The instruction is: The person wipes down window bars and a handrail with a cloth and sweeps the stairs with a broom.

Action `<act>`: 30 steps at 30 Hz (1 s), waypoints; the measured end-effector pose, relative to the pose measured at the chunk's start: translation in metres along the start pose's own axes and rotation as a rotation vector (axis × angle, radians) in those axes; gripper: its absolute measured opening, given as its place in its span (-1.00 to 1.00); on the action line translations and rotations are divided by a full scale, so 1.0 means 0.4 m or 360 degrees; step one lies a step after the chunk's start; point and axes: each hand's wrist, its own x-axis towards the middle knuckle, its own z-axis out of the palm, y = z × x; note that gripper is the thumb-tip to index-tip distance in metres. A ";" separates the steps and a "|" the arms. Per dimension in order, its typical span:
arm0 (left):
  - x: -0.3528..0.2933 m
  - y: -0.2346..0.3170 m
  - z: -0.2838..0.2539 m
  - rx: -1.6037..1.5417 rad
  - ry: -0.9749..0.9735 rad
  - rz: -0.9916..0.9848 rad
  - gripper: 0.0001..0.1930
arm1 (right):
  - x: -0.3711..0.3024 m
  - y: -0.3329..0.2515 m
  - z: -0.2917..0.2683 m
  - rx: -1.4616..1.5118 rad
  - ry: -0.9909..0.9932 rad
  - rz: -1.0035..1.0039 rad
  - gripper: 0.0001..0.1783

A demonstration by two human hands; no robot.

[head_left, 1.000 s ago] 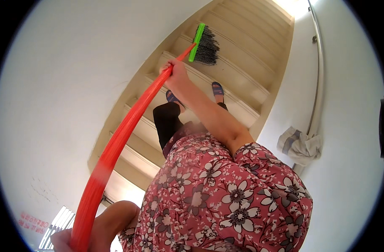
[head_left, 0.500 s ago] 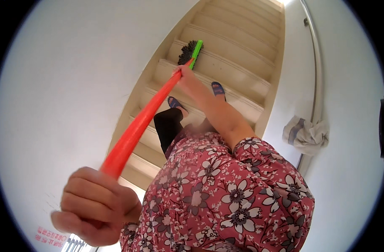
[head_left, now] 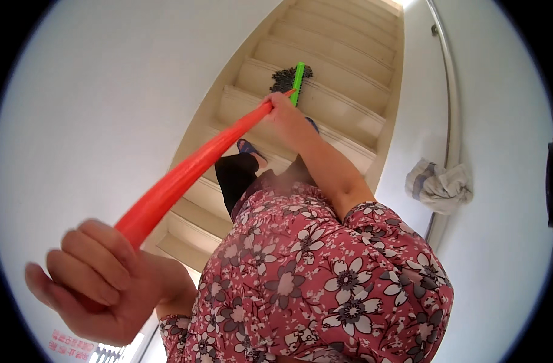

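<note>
A broom with a red handle (head_left: 188,172) slants across the view, from the lower left to the stairs ahead. Its green head (head_left: 298,81), fringed with dark grey bristles, rests on a stair tread. My left hand (head_left: 92,278) is closed around the near end of the handle, its fingers curled. Farther down, close to the head, my right hand (head_left: 279,106) grips the handle with the arm stretched forward. Part of the handle inside each fist is hidden.
Beige stairs (head_left: 325,66) run between two pale walls. Along the right wall goes a metal handrail (head_left: 453,103), with a crumpled grey-white cloth (head_left: 440,186) hanging on it. My feet in blue slippers (head_left: 251,149) stand on the steps just behind the broom head.
The broom head has shifted right along the tread, and its bristles now show on both sides. My left hand has swung left and slightly up with the handle's end; my right hand moved slightly right.
</note>
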 end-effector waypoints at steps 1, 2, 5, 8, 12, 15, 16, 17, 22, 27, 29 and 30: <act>0.008 -0.004 -0.023 0.0019 -0.0010 -0.0035 -0.71 | 0.010 0.007 0.002 -0.0023 -0.0005 0.0028 -0.92; 0.014 -0.017 -0.011 0.0056 0.0111 -0.0021 -0.77 | 0.038 -0.004 -0.040 -0.0571 -0.0117 -0.0247 -0.94; 0.006 -0.028 -0.042 0.0288 0.0325 -0.0121 -0.83 | 0.052 0.003 -0.066 -0.1450 -0.0301 -0.0555 -0.94; -0.001 -0.034 -0.061 0.0097 0.0056 -0.0097 -0.83 | 0.069 -0.002 -0.086 0.0187 0.0577 0.0384 -0.92; -0.017 -0.034 -0.092 0.0164 0.0349 -0.0177 -0.80 | -0.170 -0.001 0.063 -0.1176 0.0304 -0.0057 -0.68; -0.022 -0.036 -0.111 0.0262 0.0447 -0.0142 -0.78 | -0.259 -0.016 -0.041 -0.1262 0.0127 0.0285 -0.40; -0.012 -0.044 -0.110 0.0592 0.0673 -0.0048 -0.78 | -0.251 0.006 -0.083 -0.0985 0.0093 0.0460 -0.35; -0.005 -0.044 -0.105 0.0923 0.0886 0.0059 -0.79 | -0.241 0.035 -0.120 -0.0976 0.0103 0.0449 -0.35; -0.005 -0.020 -0.103 0.0444 0.0643 0.0070 -0.80 | -0.264 0.077 0.069 -0.0067 0.0088 0.0505 -0.48; -0.027 -0.027 -0.029 0.0093 0.0524 -0.0040 -0.79 | -0.170 0.074 0.120 0.0533 -0.0355 0.0308 -0.46; -0.030 -0.031 -0.033 -0.0108 -0.0194 -0.0172 -0.78 | -0.134 0.084 0.089 0.0666 -0.0289 0.0206 -0.59; -0.020 -0.035 -0.070 -0.0025 -0.0457 -0.0212 -0.77 | -0.123 0.088 0.077 0.0735 -0.0255 0.0153 -0.64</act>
